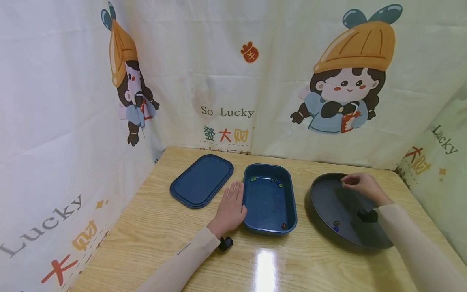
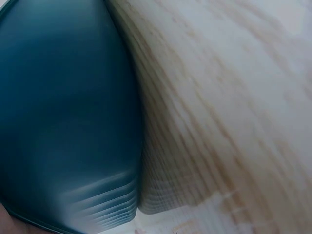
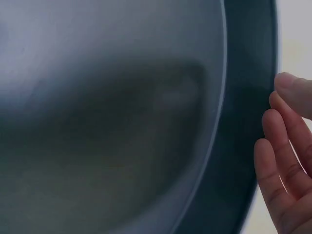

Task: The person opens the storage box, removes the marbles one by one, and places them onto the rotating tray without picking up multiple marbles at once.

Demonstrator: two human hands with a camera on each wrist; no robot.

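Note:
My left hand [image 1: 230, 209] lies flat with straight fingers along the left rim of a dark blue rectangular container [image 1: 268, 209]. Several glass marbles sit in this container, most toward its far end and a red one [image 1: 283, 226] at its near right corner. Over the far part of a round dark pan [image 1: 328, 194], my right hand [image 1: 365, 186] pinches a small marble [image 1: 342, 183] between thumb and forefinger. Two marbles, one of them a blue marble [image 1: 336, 229], lie in the pan's near left part. In the right wrist view the fingertips [image 3: 265, 151] are beside the pan's wall; the marble cannot be made out there.
A flat blue lid [image 1: 202, 181] lies on the wooden table [image 1: 146, 243] left of the container. Printed curtains [image 1: 277, 97] hang behind and at both sides of the table. Each wrist carries a black camera mount.

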